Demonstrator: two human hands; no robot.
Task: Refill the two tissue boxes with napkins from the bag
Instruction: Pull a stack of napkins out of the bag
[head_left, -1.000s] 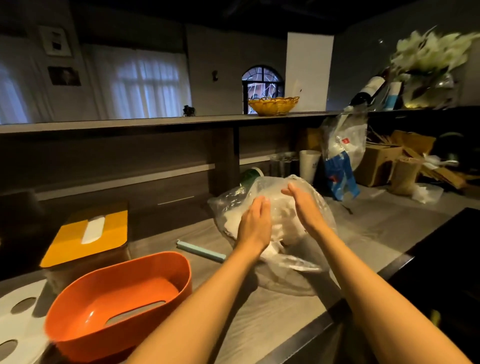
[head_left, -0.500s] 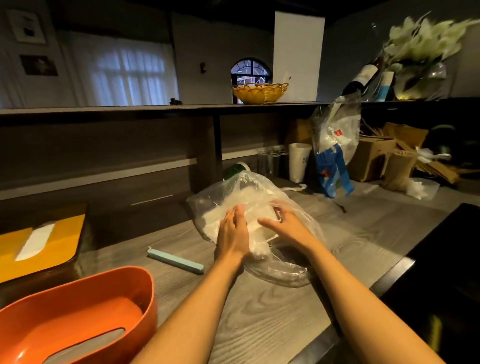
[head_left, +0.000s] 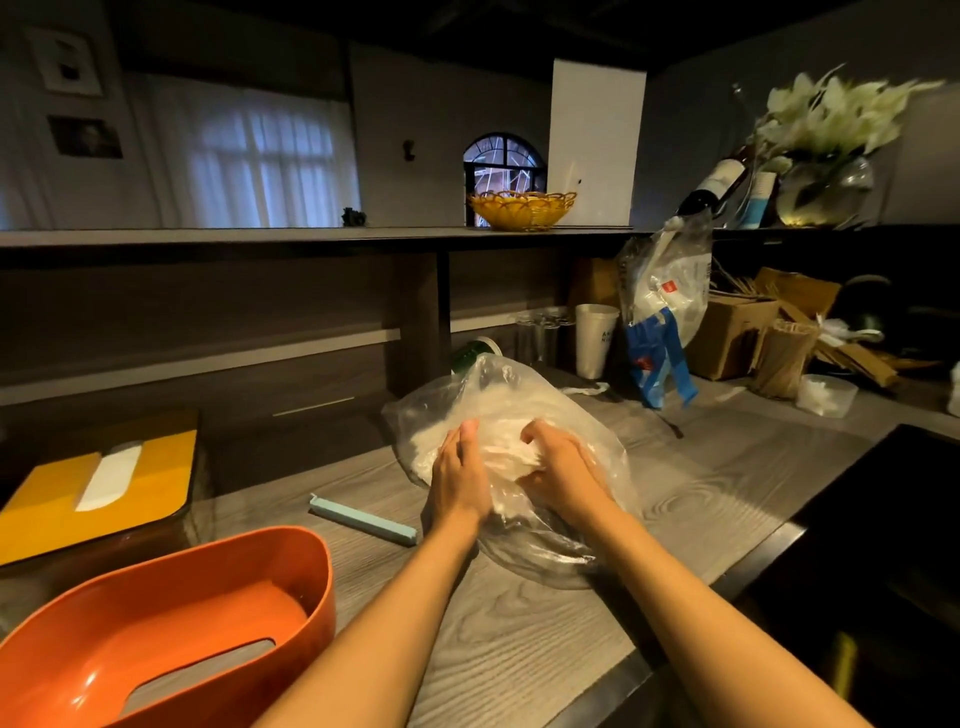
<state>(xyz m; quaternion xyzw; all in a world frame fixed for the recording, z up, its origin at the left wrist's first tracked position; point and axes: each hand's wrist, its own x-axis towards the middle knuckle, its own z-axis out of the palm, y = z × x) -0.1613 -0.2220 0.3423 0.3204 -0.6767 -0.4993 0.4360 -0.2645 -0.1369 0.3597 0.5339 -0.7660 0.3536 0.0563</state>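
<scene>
A clear plastic bag (head_left: 524, 395) full of white napkins (head_left: 511, 415) lies on the grey wooden counter (head_left: 519, 639). My left hand (head_left: 460, 478) rests flat on the bag's left side with fingers straight. My right hand (head_left: 558, 467) has its fingers curled into the napkins and plastic at the bag's opening. An orange tissue box shell (head_left: 166, 629) lies upside down at the near left, its slot showing inside. Behind it stands a tissue box with a yellow lid (head_left: 98, 499), a white napkin in its slot.
A pale blue bag clip (head_left: 363, 525) lies between the bag and the orange shell. Cups (head_left: 595, 340), a hanging plastic bag (head_left: 665, 306) and cardboard boxes (head_left: 732, 332) crowd the back right. A dark panel (head_left: 883, 545) edges the counter at right. A yellow basket (head_left: 522, 208) sits on the shelf above.
Both hands have lowered onto the bag. My right hand went from flat and open to fingers curled into the napkins. The view has shifted, bringing the yellow-lidded box back in.
</scene>
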